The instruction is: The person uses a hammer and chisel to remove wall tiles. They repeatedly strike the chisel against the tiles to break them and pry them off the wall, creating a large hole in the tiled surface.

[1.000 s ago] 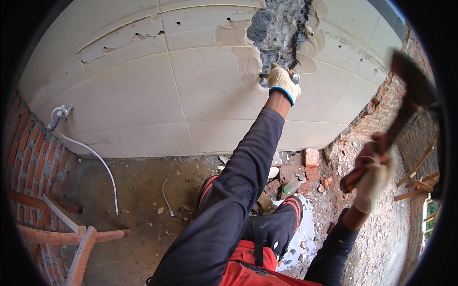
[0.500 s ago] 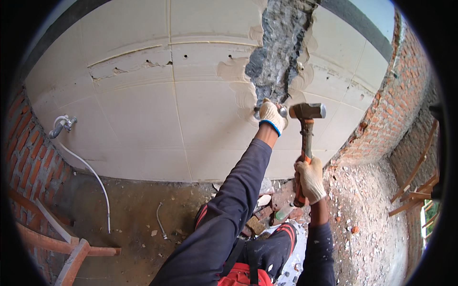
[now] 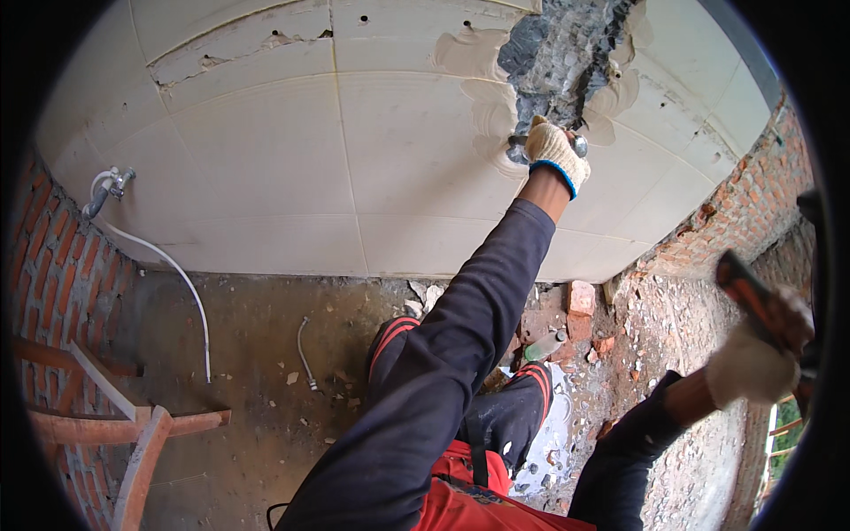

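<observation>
My left hand, in a knit glove with a blue cuff, is closed around a metal chisel at the lower end of a rough grey channel broken into the pale wall. The chisel's rounded end shows on the right of the fist, and its tip is mostly hidden. Out at the right, my gloved right hand is blurred by motion. It grips the hammer by its black and orange handle, whose end points up and left. The hammer's head is not visible.
Broken bricks and a clear green bottle lie near my knees. Rubble covers the right side. At left are a tap with a white hose and a wooden frame. A short hose lies on the floor.
My right hand has swung the hammer away from the chisel, out to the far right. The left hand stays at the channel's lower end. The whole view has shifted downward.
</observation>
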A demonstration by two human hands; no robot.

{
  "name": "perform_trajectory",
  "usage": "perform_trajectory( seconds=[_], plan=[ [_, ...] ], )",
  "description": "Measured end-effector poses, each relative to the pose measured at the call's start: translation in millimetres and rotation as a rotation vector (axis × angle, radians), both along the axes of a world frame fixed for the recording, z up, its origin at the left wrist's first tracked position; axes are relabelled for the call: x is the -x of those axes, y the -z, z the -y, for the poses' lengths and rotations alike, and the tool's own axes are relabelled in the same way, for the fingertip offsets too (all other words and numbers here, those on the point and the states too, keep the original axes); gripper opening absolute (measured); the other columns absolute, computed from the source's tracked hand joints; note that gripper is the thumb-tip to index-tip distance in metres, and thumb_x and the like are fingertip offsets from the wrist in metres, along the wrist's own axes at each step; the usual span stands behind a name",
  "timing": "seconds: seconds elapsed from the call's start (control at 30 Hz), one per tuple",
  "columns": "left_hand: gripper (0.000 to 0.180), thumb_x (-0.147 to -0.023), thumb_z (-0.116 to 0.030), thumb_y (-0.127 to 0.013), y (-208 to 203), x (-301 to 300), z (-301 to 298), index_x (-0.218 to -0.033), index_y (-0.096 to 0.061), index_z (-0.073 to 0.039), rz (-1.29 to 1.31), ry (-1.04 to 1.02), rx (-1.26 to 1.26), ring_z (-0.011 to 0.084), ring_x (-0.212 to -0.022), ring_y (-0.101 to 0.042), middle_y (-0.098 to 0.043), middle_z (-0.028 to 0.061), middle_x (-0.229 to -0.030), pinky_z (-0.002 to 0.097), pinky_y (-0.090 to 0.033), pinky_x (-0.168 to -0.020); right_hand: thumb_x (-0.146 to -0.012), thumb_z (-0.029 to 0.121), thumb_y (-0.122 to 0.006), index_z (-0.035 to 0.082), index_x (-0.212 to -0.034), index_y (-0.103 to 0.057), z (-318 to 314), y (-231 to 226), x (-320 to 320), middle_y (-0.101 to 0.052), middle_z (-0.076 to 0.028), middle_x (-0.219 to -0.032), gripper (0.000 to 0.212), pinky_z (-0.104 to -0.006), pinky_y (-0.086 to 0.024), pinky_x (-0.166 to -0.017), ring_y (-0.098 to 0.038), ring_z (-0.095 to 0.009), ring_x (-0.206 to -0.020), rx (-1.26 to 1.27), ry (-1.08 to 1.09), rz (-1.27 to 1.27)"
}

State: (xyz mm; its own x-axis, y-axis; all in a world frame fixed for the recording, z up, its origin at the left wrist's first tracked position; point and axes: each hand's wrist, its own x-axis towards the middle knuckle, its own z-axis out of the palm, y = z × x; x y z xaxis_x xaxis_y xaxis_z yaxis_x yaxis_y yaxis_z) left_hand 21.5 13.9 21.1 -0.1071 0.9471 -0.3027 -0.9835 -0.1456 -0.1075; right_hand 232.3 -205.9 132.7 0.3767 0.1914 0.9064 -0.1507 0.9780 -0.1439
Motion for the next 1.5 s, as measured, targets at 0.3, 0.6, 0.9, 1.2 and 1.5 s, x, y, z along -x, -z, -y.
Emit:
perform_trajectory(
  seconds=[0.3,0.6,0.9,1.2,1.5],
  plan=[
    [0.028,-0.091,-0.036,-0.041,-14,9,17,-0.071,-0.044,-0.018,0.020,0.053,-0.030,0.0128,-0.058,-0.045,-0.047,-0.0017,-0.065,0.0302,-0.043,-0.058,-0.074,-0.002,-0.050,0.001,-0.082,-0.053,-36,128,38,-0.050,0.000,-0.060,0.009,-0.0215,-0.036,-0.041,-0.045,-0.006,-0.045,1.128,-0.037,0.748],
    [0.013,-0.087,-0.026,-0.050,-5,-2,-8,-0.076,-0.048,-0.018,0.108,0.012,-0.015,0.0116,-0.057,-0.045,-0.048,-0.0028,-0.068,0.0259,-0.041,-0.053,-0.066,0.013,-0.050,0.006,-0.071,-0.040,21,-16,-19,-0.035,-0.003,-0.060,0.013,-0.0276,-0.039,-0.055,-0.035,-0.015,-0.053,0.273,-0.068,0.083],
    [0.027,-0.090,-0.039,-0.044,12,-5,-26,-0.075,-0.048,-0.016,-0.006,0.116,-0.451,0.0160,-0.072,-0.051,-0.052,0.0015,-0.074,0.0303,-0.045,-0.074,-0.074,0.007,-0.053,0.003,-0.068,-0.052,-54,134,73,-0.049,-0.001,-0.055,0.007,-0.0218,-0.033,-0.044,-0.044,-0.006,-0.049,1.037,0.090,0.898],
    [0.036,-0.089,-0.043,-0.045,36,-12,21,-0.064,-0.039,-0.017,-0.164,0.071,-0.057,0.0118,-0.043,-0.037,-0.041,-0.0025,-0.053,0.0256,-0.031,-0.042,-0.072,-0.002,-0.057,0.000,-0.082,-0.054,26,172,-16,-0.051,-0.001,-0.058,0.011,-0.0221,-0.039,-0.043,-0.048,-0.007,-0.049,1.166,0.233,0.613],
    [0.020,-0.088,-0.032,-0.057,195,-18,127,-0.077,-0.051,-0.016,-0.427,0.328,0.336,0.0169,-0.063,-0.049,-0.050,-0.0018,-0.075,0.0304,-0.047,-0.050,-0.072,-0.006,-0.054,0.002,-0.077,-0.048,157,313,-26,-0.047,-0.001,-0.057,0.012,-0.0237,-0.037,-0.038,-0.044,-0.009,-0.040,1.592,0.098,0.223]
  ],
)
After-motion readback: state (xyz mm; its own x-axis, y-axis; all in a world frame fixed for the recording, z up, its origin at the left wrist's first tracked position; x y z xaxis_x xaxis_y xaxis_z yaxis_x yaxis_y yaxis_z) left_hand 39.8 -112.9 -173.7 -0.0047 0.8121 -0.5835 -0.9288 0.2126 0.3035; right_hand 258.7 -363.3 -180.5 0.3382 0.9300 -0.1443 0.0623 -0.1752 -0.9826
